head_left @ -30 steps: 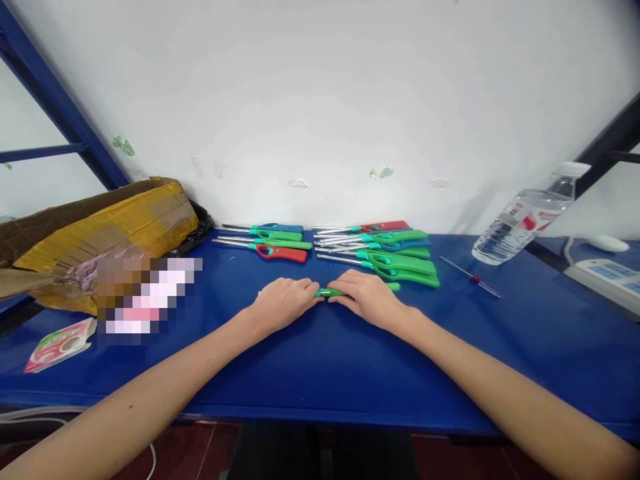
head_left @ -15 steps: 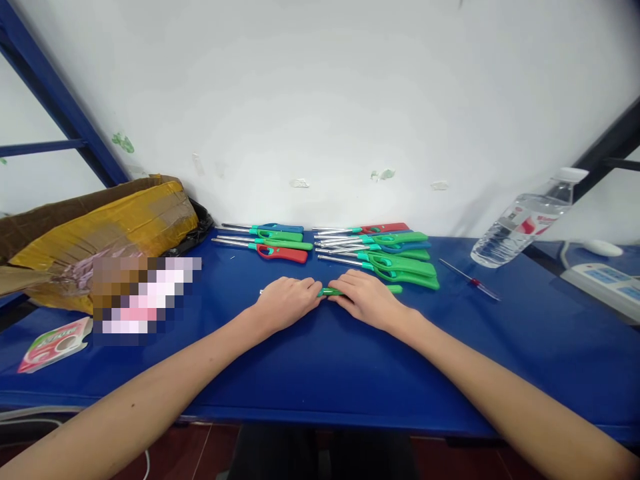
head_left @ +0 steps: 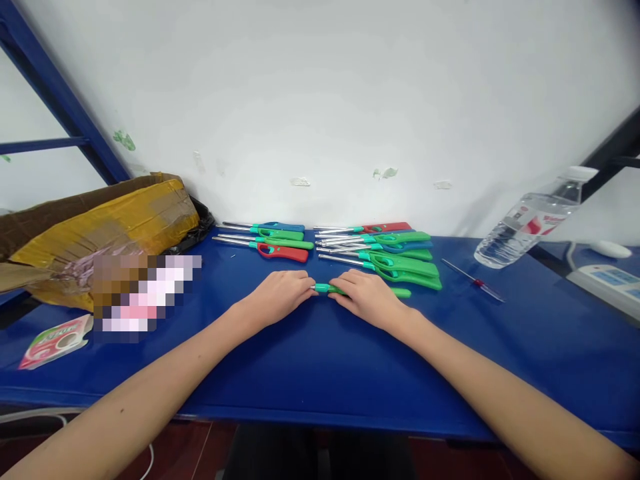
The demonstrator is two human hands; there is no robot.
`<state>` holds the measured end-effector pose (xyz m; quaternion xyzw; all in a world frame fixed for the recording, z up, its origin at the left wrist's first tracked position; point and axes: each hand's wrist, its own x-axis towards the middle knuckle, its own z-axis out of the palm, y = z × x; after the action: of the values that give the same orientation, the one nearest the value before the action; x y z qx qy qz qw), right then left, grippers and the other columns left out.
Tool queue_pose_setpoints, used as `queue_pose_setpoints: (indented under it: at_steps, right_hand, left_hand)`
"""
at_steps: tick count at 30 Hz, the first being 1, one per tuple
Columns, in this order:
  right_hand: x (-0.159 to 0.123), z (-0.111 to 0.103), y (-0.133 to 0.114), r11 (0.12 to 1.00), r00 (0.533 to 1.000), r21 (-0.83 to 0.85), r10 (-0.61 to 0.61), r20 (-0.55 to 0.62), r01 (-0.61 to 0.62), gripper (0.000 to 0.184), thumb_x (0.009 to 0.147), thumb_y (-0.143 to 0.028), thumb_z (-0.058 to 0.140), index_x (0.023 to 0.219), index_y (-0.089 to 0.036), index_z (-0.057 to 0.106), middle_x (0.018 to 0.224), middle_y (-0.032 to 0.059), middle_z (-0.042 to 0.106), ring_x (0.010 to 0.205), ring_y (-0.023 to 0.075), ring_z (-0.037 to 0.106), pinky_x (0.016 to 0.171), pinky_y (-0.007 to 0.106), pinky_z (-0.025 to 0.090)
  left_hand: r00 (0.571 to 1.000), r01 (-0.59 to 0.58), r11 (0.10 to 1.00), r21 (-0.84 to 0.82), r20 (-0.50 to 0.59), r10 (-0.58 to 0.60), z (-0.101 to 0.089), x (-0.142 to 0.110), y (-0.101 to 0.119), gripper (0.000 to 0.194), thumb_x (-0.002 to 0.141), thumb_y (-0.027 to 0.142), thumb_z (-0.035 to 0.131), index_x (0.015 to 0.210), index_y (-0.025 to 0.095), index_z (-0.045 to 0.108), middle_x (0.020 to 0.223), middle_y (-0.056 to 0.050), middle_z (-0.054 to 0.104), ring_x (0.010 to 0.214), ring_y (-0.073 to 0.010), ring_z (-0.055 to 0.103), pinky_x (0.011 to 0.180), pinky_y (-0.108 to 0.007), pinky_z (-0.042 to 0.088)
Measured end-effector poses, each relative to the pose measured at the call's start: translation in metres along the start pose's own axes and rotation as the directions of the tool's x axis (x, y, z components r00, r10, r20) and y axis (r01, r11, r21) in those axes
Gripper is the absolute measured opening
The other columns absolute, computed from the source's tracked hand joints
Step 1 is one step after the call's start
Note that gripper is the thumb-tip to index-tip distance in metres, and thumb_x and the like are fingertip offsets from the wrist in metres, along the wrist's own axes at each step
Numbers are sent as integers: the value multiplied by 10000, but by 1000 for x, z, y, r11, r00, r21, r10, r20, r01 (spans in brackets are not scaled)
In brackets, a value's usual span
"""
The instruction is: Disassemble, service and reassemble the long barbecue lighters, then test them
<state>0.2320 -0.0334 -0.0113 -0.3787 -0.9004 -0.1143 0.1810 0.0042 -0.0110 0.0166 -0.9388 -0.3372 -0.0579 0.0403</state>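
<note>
A green long-necked lighter [head_left: 401, 293] lies crosswise between my two hands, just above or on the blue table. My left hand [head_left: 284, 293] is closed around its metal barrel, most of which the fingers hide. Wrapped over the green handle is my right hand [head_left: 364, 293], with the handle's end sticking out to the right. The teal collar shows in the gap between the hands. Behind them lie two groups of similar lighters: a left group with a red lighter [head_left: 285, 253] in front, and a right group with a green lighter [head_left: 413, 277] in front.
On the left stand a taped carton [head_left: 110, 213] and a flattened package [head_left: 56, 341]. To the right lie a screwdriver [head_left: 473, 280] with a clear handle, a tilted water bottle [head_left: 530, 220] and a white power strip [head_left: 607, 290]. A white wall rises behind the blue table [head_left: 320, 373].
My left hand has shifted slightly left along the barrel, so more of the teal collar shows. The lighter's handle end reaches a little farther right. The view has moved slightly.
</note>
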Motion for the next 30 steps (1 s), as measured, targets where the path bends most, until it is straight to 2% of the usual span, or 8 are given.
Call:
queue_pose_setpoints:
  at_steps: [7, 15, 18, 21, 23, 25, 28, 30]
  right_hand:
    - [-1, -2, 1, 999, 1000, -29, -23, -7, 22, 246, 995, -269, 448, 929, -161, 660, 820, 71, 683, 738, 185, 583, 625, 301, 404]
    - [-1, -1, 2, 999, 998, -11, -49, 37, 49, 246, 988, -263, 463, 912, -157, 672, 801, 77, 681, 734, 185, 594, 617, 292, 397]
    - [2, -2, -1, 1000, 998, -4, 12, 57, -11, 239, 989, -267, 469, 939, -158, 676, 837, 82, 690, 773, 194, 620, 651, 295, 430]
    - [4, -7, -2, 998, 995, 17, 61, 76, -62, 246, 967, -316, 523, 1096, -153, 655, 959, 102, 707, 880, 229, 653, 712, 318, 478]
    - [4, -14, -1, 996, 993, 40, 75, 94, -79, 389, 936, -383, 568, 1246, -148, 591, 1074, 129, 701, 958, 262, 658, 760, 352, 504]
    - [1, -23, 4, 991, 988, 61, 112, 109, -119, 497, 925, -455, 559, 1317, -150, 546, 1135, 149, 691, 998, 286, 655, 797, 391, 512]
    - [-4, -37, 16, 963, 965, 119, 228, 127, -243, 462, 948, -490, 489, 1252, -162, 604, 1089, 136, 713, 983, 285, 661, 799, 383, 501]
    - [-5, -44, 23, 934, 952, 220, 243, 187, -282, 386, 952, -453, 491, 1165, -173, 650, 961, 95, 733, 844, 233, 672, 717, 328, 487]
  left_hand:
    - [999, -43, 999, 10, -28, 43, 9, 1, 5, 314, 1032, 289, 386, 875, 129, 606, 805, -46, 591, 705, -172, 600, 604, -263, 411]
    - [995, -64, 998, -17, -72, 63, 15, -1, 5, 387, 1048, 329, 320, 846, 137, 588, 760, -36, 560, 664, -153, 578, 591, -245, 404]
    - [995, -68, 997, -26, -69, 66, 13, 2, 1, 386, 1045, 326, 330, 864, 134, 612, 772, -43, 576, 683, -154, 587, 608, -244, 416]
    - [996, -62, 997, -41, -67, 59, 9, 5, -3, 338, 1032, 311, 379, 918, 130, 640, 802, -52, 601, 721, -161, 604, 643, -245, 427]
    - [995, -56, 997, -59, -80, 51, 7, 5, -6, 307, 1023, 306, 409, 950, 130, 649, 820, -58, 612, 741, -168, 611, 661, -250, 435]
    - [994, -51, 995, -80, -105, 43, 6, 4, -9, 290, 1017, 306, 423, 966, 133, 649, 832, -61, 616, 752, -169, 611, 672, -253, 442]
    - [989, -34, 995, -96, -149, 19, 5, 1, -15, 268, 1008, 307, 431, 945, 142, 633, 845, -62, 615, 767, -169, 605, 687, -256, 454]
    - [984, -17, 995, -100, -178, -1, 4, -1, -19, 244, 1000, 301, 440, 924, 150, 615, 856, -62, 614, 784, -174, 600, 699, -262, 461]
